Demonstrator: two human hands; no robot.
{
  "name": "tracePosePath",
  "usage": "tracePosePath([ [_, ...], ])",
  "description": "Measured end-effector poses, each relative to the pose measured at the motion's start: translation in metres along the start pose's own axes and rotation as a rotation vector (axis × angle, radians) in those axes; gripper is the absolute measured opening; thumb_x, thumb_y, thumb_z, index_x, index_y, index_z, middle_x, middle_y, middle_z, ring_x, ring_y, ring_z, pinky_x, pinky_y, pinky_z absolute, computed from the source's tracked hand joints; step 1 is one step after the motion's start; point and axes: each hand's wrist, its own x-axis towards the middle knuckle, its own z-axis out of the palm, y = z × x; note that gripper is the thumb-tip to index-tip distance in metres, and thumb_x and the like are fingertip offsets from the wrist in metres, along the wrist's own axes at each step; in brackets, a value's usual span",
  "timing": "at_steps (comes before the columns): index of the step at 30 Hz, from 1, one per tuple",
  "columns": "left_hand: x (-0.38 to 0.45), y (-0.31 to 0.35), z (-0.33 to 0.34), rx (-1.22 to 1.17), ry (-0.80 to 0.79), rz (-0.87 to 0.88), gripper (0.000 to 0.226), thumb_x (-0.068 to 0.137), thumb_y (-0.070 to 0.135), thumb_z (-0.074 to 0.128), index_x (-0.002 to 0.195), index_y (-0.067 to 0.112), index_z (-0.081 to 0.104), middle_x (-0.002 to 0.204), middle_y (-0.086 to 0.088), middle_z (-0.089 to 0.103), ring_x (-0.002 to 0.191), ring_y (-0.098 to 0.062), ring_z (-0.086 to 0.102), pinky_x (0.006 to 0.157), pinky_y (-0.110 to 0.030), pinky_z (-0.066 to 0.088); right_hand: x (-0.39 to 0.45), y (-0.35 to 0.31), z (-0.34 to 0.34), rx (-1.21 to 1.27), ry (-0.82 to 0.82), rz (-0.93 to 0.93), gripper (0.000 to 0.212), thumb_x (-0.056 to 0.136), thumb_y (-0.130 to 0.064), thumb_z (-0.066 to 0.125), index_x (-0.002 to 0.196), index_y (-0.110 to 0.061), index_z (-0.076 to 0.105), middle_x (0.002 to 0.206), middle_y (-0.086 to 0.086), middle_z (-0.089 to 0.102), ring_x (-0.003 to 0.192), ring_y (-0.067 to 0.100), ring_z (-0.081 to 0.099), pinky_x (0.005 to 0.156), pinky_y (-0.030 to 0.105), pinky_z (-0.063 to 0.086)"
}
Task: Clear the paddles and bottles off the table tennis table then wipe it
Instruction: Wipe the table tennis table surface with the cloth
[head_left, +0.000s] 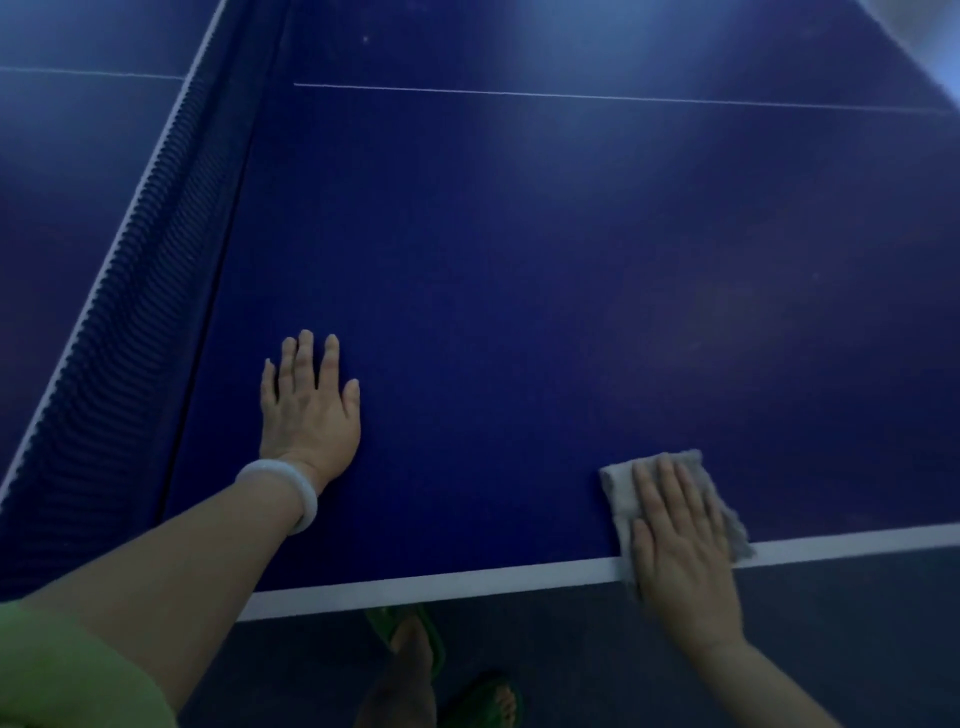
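Under the right hand's (680, 551) flat fingers lies the cloth (618, 493).

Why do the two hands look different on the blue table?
The left hand lies bare on the blue table tennis table, while the right hand presses a grey cloth. The left wrist wears a white bangle; the right wears none. The left sits farther in; the right is at the white edge line. Both lie flat, fingers straight.

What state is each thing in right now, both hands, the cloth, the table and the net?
Left hand: flat on the table, fingers straight.
Right hand: pressing flat on the cloth.
Cloth: spread at the near edge, overhanging slightly.
Table: no paddles or bottles in view.
Net: standing.
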Motion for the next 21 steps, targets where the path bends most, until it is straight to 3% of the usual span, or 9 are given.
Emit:
tracePosePath([
  [3,0.000,0.003,-0.009,-0.025,-0.029,0.000,0.062,0.102,0.039,0.022,0.156,0.012,0.008,0.163,-0.015,0.003,0.150,-0.029,-0.001,0.122,-0.047,0.000,0.003,0.006,0.000,0.001,-0.009,0.077,0.057,0.101,-0.036,0.017,0.155,-0.015,0.022,0.162,0.008,0.016,0.150,0.022,0.014,0.119,0.050,0.017],
  [7,-0.004,0.053,-0.022,-0.069,0.072,0.213,0.057,0.102,0.032,0.036,0.151,0.005,0.027,0.157,-0.021,0.022,0.147,-0.033,0.019,0.122,-0.048,0.011,0.004,-0.003,0.004,0.001,0.003,0.155,0.058,0.103,-0.038,0.009,0.154,-0.015,0.024,0.162,0.009,0.018,0.150,0.023,0.016,0.118,0.050,0.016],
  [10,-0.006,0.118,-0.017,-0.133,0.005,0.209,0.061,0.103,0.041,0.023,0.156,0.011,0.011,0.162,-0.016,0.005,0.151,-0.029,0.002,0.123,-0.043,-0.001,0.005,-0.001,0.006,0.009,0.031,0.136,0.058,0.103,-0.038,0.011,0.154,-0.015,0.024,0.162,0.009,0.018,0.150,0.023,0.015,0.118,0.049,0.015],
  [13,-0.009,0.161,-0.003,-0.088,-0.063,0.095,0.068,0.101,0.050,0.012,0.156,0.012,-0.004,0.162,-0.017,-0.009,0.150,-0.031,-0.011,0.121,-0.051,-0.004,0.011,0.027,0.001,-0.018,-0.018,-0.111,0.056,0.102,-0.037,0.020,0.155,-0.018,0.023,0.163,0.005,0.016,0.151,0.019,0.012,0.118,0.046,0.013],
  [15,-0.010,0.170,0.005,-0.049,-0.051,0.040,0.070,0.100,0.052,0.008,0.154,0.011,-0.009,0.162,-0.018,-0.012,0.149,-0.033,-0.013,0.120,-0.054,-0.003,0.020,0.068,-0.002,-0.068,-0.044,-0.136,0.056,0.104,-0.040,0.014,0.155,-0.020,0.020,0.163,0.004,0.014,0.151,0.017,0.009,0.118,0.044,0.011],
  [16,-0.010,0.171,0.007,-0.041,-0.042,0.029,0.070,0.099,0.052,0.007,0.154,0.012,-0.009,0.162,-0.018,-0.011,0.149,-0.033,-0.013,0.120,-0.054,-0.003,0.026,0.089,-0.003,-0.076,-0.019,-0.029,0.058,0.103,-0.043,0.008,0.154,-0.019,0.018,0.163,0.005,0.013,0.151,0.018,0.007,0.120,0.045,0.010],
  [18,-0.010,0.173,0.008,-0.043,-0.030,0.026,0.069,0.099,0.051,0.008,0.154,0.012,-0.009,0.162,-0.017,-0.011,0.149,-0.033,-0.012,0.120,-0.054,-0.002,0.032,0.115,-0.006,-0.003,0.026,0.360,0.057,0.101,-0.044,0.003,0.152,-0.018,0.009,0.163,0.008,0.010,0.151,0.020,0.002,0.122,0.048,0.009],
  [20,-0.010,0.173,0.008,-0.035,-0.028,0.023,0.069,0.099,0.050,0.008,0.154,0.012,-0.008,0.162,-0.018,-0.009,0.150,-0.033,-0.011,0.120,-0.054,-0.002,0.037,0.104,-0.009,0.071,0.034,0.658,0.053,0.103,-0.038,0.011,0.150,-0.020,-0.005,0.163,0.011,0.003,0.151,0.023,-0.003,0.121,0.050,0.005],
  [21,-0.009,0.173,0.008,-0.034,-0.028,0.021,0.069,0.099,0.049,0.007,0.155,0.012,-0.007,0.162,-0.018,-0.009,0.150,-0.033,-0.011,0.120,-0.054,-0.002,0.040,0.085,-0.010,0.067,0.032,0.684,0.057,0.103,-0.035,0.020,0.149,-0.018,-0.008,0.163,0.013,0.000,0.151,0.026,-0.004,0.121,0.051,0.003],
])
